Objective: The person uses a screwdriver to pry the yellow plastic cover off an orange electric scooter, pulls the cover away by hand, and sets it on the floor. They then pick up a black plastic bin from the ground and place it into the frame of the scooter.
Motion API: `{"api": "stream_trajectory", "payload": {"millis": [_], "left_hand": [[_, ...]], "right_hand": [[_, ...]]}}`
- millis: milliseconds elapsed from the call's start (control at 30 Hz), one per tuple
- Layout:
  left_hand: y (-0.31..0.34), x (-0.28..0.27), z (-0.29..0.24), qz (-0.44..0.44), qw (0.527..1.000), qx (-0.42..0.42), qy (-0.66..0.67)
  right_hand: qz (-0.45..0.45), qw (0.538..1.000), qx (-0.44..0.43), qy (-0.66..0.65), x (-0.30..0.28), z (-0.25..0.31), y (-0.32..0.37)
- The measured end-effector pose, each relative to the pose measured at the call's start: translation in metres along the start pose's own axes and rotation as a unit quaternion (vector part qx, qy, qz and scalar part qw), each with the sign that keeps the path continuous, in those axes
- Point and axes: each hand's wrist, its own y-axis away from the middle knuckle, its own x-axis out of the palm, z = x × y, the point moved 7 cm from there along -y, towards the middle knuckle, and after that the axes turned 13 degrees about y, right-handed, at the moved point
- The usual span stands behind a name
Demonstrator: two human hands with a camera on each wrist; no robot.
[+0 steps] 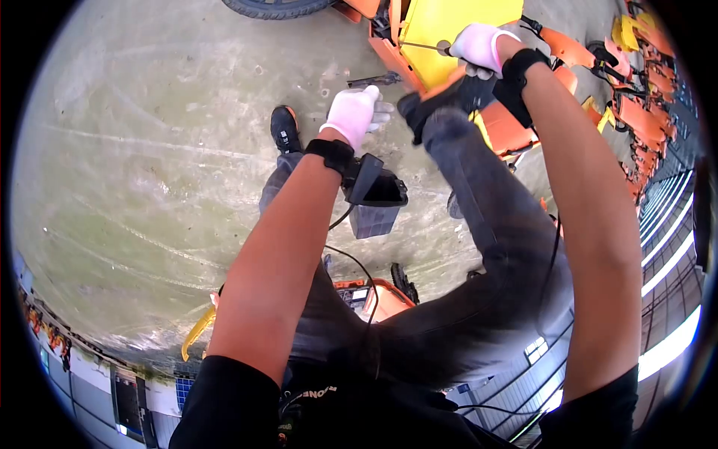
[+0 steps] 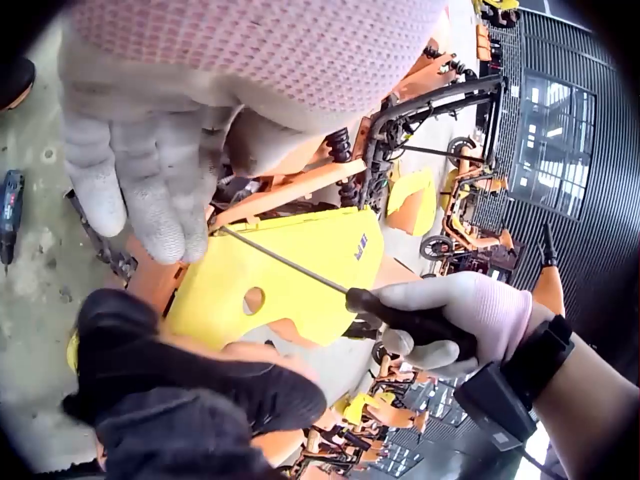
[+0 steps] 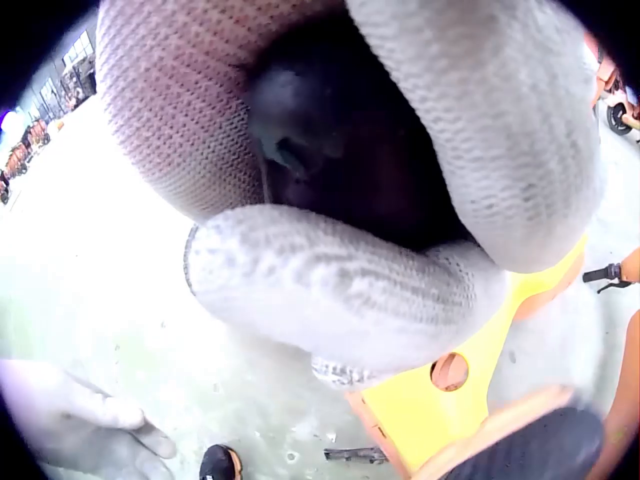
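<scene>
My right hand [image 1: 479,49], in a white and pink knit glove, grips a screwdriver by its black handle [image 2: 425,325]. The long thin shaft [image 2: 285,262] crosses in front of a yellow body panel [image 2: 330,250], its tip at the panel's edge beside an orange strip [image 2: 290,195]. My gloved left hand [image 1: 355,116] holds nothing; its fingers [image 2: 150,185] extend near that same edge in the left wrist view. A black shoe [image 2: 220,380] is raised against the lower part of the yellow and orange vehicle. In the right wrist view, curled fingers [image 3: 340,285] surround the dark handle.
A dark hand tool [image 2: 11,215] lies on the floor. Below the left wrist in the head view is a grey open-topped box [image 1: 374,218]. Orange vehicles [image 1: 643,120] line the right side, and a tyre [image 1: 277,7] shows at the top.
</scene>
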Motion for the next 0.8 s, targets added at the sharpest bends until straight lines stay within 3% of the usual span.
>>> {"api": "stream_trajectory", "payload": {"millis": [33, 67, 100, 133, 167, 233, 267, 300, 333, 367, 400, 467, 533, 600, 633, 667, 700, 733, 767, 800], "left_hand": [[-0.003, 0.007, 0.002, 0.008, 1.000, -0.003, -0.003], [-0.008, 0.015, 0.003, 0.017, 1.000, -0.006, -0.006], [-0.016, 0.021, 0.007, 0.028, 1.000, -0.009, 0.003], [-0.019, 0.028, 0.003, 0.026, 1.000, -0.005, 0.006], [-0.022, 0.035, -0.003, 0.036, 0.999, 0.010, 0.022], [-0.019, 0.046, -0.006, 0.045, 0.998, 0.011, 0.032], [-0.016, 0.051, -0.007, 0.044, 0.998, 0.008, 0.031], [-0.016, 0.054, -0.012, 0.038, 0.999, 0.003, 0.036], [-0.019, 0.056, -0.012, 0.031, 0.999, -0.007, 0.040], [-0.020, 0.058, -0.012, 0.031, 0.998, 0.013, 0.048], [-0.024, 0.060, -0.015, 0.038, 0.997, 0.052, 0.044], [-0.023, 0.060, -0.015, 0.073, 0.997, 0.019, 0.032], [0.000, 0.052, -0.027, 0.036, 0.999, -0.007, -0.028], [0.015, 0.025, -0.029, 0.019, 0.997, -0.012, -0.070], [0.028, 0.014, -0.036, 0.011, 0.993, 0.005, -0.117], [0.042, 0.007, -0.043, 0.008, 0.985, 0.080, -0.152], [0.063, -0.006, -0.042, -0.073, 0.983, -0.008, -0.169], [0.071, -0.016, -0.041, -0.093, 0.975, -0.021, -0.201], [0.071, -0.027, -0.041, -0.118, 0.969, -0.027, -0.216], [0.070, -0.042, -0.041, -0.146, 0.961, -0.033, -0.232]], "right_hand": [[-0.005, 0.996, 0.000, -0.089, 0.008, -0.003, 0.002], [-0.002, 0.997, -0.024, -0.074, 0.012, -0.002, 0.001], [-0.043, 0.990, -0.106, 0.082, 0.017, 0.007, 0.003], [-0.039, 0.945, -0.164, 0.280, 0.022, 0.026, 0.012], [-0.060, 0.857, -0.225, 0.459, 0.028, 0.044, 0.022], [-0.054, 0.958, -0.178, 0.219, 0.041, 0.039, 0.027], [-0.033, 0.966, -0.184, 0.177, 0.049, 0.040, 0.028], [0.005, 0.981, -0.094, -0.170, 0.052, 0.031, 0.031], [0.047, 0.866, 0.006, -0.498, 0.070, 0.023, 0.036], [0.089, 0.775, -0.044, -0.625, 0.083, 0.030, 0.036], [0.072, 0.698, 0.034, -0.712, 0.089, 0.039, 0.047], [0.073, 0.586, 0.044, -0.806, 0.110, 0.053, 0.044], [0.061, 0.524, 0.042, -0.849, 0.136, 0.081, 0.038], [-0.018, 0.616, 0.024, -0.787, 0.142, 0.106, 0.031], [-0.096, 0.615, 0.033, -0.782, 0.158, 0.123, 0.012], [-0.171, 0.610, 0.044, -0.772, 0.171, 0.136, -0.002], [-0.125, 0.598, 0.054, -0.790, 0.173, 0.153, -0.006], [-0.079, 0.587, 0.063, -0.804, 0.164, 0.159, -0.003], [0.029, 0.568, 0.036, -0.822, 0.159, 0.168, 0.001], [0.053, 0.548, 0.023, -0.834, 0.160, 0.182, -0.005]]}}
